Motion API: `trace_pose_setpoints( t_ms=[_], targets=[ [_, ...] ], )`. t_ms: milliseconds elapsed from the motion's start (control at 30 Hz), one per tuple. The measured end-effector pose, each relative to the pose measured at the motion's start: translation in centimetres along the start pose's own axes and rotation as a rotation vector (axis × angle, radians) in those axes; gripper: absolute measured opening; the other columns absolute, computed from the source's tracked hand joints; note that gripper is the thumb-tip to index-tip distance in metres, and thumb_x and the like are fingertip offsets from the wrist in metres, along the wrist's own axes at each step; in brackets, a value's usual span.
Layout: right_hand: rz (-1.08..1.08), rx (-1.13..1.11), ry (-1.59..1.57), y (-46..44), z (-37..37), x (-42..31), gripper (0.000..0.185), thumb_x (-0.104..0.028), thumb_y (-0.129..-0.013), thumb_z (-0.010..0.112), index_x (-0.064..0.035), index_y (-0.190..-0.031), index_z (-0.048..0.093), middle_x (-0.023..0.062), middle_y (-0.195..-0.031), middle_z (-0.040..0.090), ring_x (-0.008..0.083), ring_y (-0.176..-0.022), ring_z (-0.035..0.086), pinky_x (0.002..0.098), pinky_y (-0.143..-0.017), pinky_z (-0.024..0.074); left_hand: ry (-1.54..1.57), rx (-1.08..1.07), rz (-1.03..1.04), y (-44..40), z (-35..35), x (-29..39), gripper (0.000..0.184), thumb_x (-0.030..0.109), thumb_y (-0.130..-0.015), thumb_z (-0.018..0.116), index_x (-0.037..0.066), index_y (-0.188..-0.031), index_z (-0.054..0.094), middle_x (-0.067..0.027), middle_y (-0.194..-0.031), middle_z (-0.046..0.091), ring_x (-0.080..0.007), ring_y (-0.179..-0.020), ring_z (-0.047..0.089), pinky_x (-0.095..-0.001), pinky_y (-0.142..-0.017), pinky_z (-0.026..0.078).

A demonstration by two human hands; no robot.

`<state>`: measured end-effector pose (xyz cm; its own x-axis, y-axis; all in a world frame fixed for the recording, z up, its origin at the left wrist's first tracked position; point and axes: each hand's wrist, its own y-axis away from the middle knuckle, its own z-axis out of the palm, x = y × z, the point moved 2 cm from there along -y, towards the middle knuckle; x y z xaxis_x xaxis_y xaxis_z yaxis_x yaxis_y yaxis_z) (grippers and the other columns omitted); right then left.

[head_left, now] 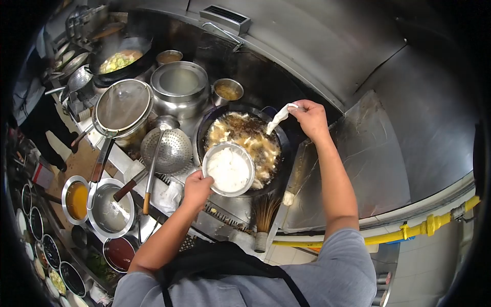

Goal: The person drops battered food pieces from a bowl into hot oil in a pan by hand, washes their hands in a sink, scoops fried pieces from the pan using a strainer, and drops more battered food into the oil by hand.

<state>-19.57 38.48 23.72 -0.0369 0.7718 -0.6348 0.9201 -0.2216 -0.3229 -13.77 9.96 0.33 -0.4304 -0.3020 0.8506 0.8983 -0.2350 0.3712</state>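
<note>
Commercial kitchen, restaurant-type, wok stn.
Steel-clad wall (434,112) w/ yellow pipe (432,225) below; lge oil-filled wok (287,154) on steel range (234,206); 2nd wok (143,48) w/ veg. (119,61) further along; perforated ladle (176,148), mesh strainer (123,106), steel pots (179,83) betw. them; sauce bowls (66,191) & ingred. tubs (60,276) crowded on L side; cook's dark apron (220,268); 2nd person (43,125) stands far L.

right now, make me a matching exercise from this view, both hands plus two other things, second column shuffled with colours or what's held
Column one:
1. left hand
2. bristle brush
3. right hand
4. long pipe

Column two:
A. yellow
B. pinching a pale strip by the wok
C. brown
D. holding a metal bowl by its edge

Right pairs: 1-D, 2-C, 3-B, 4-A
</note>
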Motion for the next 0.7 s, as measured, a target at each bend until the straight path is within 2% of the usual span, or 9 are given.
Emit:
trace_pose_setpoints(
  t_ms=[100,133,233,400,467,500,533,600,700],
  targets=[
    [0.038,-0.070,0.115,-1.5,1.4,3.6,0.018,-0.017,-0.076,0.072,-0.0008,-0.084,0.071,0.0083,-0.067,0.066,0.0122,-0.063,0.061,0.0281,-0.061,0.0483,0.050,0.095,0.078,1.6,-1.7,0.3,0.004,0.002,-0.078,0.058,0.001,-0.075,0.060,-0.0010,-0.066,0.057,-0.0083,-0.052,0.050,-0.0234,-0.047,0.042],
    [-0.035,-0.040,0.259,-2.0,2.1,5.1,0.022,-0.022,-0.073,0.072,-0.0017,-0.081,0.070,0.0148,-0.068,0.066,0.0236,-0.064,0.066,0.0333,-0.063,0.0501,0.051,0.108,0.081,2.2,-2.5,0.3,0.004,0.002,-0.078,0.058,0.001,-0.075,0.060,-0.0010,-0.066,0.057,-0.0083,-0.052,0.050,-0.0234,-0.047,0.042],
    [-0.059,-0.038,0.413,-3.8,4.8,10.2,0.025,-0.025,-0.069,0.073,-0.0035,-0.080,0.071,0.0175,-0.074,0.067,0.0324,-0.075,0.067,0.0371,-0.070,0.0524,-0.028,0.180,0.068,4.7,-4.5,1.1,0.010,0.001,-0.077,0.058,0.004,-0.068,0.055,-0.0002,-0.062,0.054,-0.0080,-0.050,0.048,-0.0233,-0.046,0.040],
    [-0.008,-0.120,0.542,-8.4,12.8,16.3,0.029,-0.026,-0.065,0.078,-0.0019,-0.080,0.072,0.0172,-0.077,0.068,0.0296,-0.078,0.069,0.0364,-0.073,0.0528,0.055,0.292,0.065,8.1,-8.1,-0.6,0.017,-0.001,-0.078,0.059,0.006,-0.064,0.051,0.0026,-0.061,0.051,-0.0057,-0.051,0.044,-0.0229,-0.048,0.036],
    [0.060,-0.404,0.512,-9.4,15.9,16.7,0.037,-0.030,-0.063,0.083,0.0016,-0.076,0.069,0.0139,-0.075,0.069,0.0254,-0.073,0.068,0.0358,-0.070,0.0522,-0.086,0.318,0.104,9.9,-8.9,0.1,0.017,-0.001,-0.077,0.059,0.007,-0.064,0.051,0.0043,-0.061,0.050,-0.0044,-0.052,0.040,-0.0223,-0.048,0.033],
    [0.137,-0.383,0.429,-9.8,16.4,15.7,0.041,-0.032,-0.058,0.086,0.0007,-0.064,0.062,0.0148,-0.066,0.062,0.0291,-0.063,0.060,0.0389,-0.065,0.0473,-0.047,0.341,0.102,10.3,-9.5,-0.5,0.018,-0.002,-0.077,0.059,0.007,-0.064,0.051,0.0053,-0.062,0.049,-0.0036,-0.053,0.039,-0.0219,-0.048,0.031],
    [0.146,-0.420,0.413,-10.7,17.1,15.8,0.043,-0.036,-0.061,0.083,0.0013,-0.066,0.064,0.0163,-0.069,0.064,0.0326,-0.066,0.060,0.0398,-0.066,0.0478,-0.049,0.351,0.099,10.7,-9.9,-0.6,0.018,-0.002,-0.077,0.059,0.007,-0.064,0.051,0.0053,-0.062,0.049,-0.0036,-0.053,0.039,-0.0219,-0.048,0.031],
    [0.043,-0.411,0.368,-12.1,17.5,15.2,0.035,-0.032,-0.070,0.078,0.0011,-0.069,0.066,0.0109,-0.061,0.064,0.0260,-0.059,0.063,0.0382,-0.065,0.0504,-0.018,0.395,0.101,11.5,-10.7,-0.5,0.017,-0.003,-0.076,0.058,0.006,-0.064,0.051,0.0054,-0.062,0.049,-0.0034,-0.053,0.039,-0.0215,-0.048,0.031],
    [-0.205,-0.196,0.487,-11.7,15.0,10.2,0.029,-0.027,-0.081,0.057,-0.0033,-0.072,0.071,0.0186,-0.066,0.064,0.0347,-0.069,0.066,0.0432,-0.070,0.0513,0.019,0.398,0.122,11.7,-11.7,-0.6,0.014,-0.004,-0.077,0.057,0.005,-0.067,0.054,0.0050,-0.062,0.051,-0.0029,-0.052,0.039,-0.0213,-0.047,0.030]
  ],
)
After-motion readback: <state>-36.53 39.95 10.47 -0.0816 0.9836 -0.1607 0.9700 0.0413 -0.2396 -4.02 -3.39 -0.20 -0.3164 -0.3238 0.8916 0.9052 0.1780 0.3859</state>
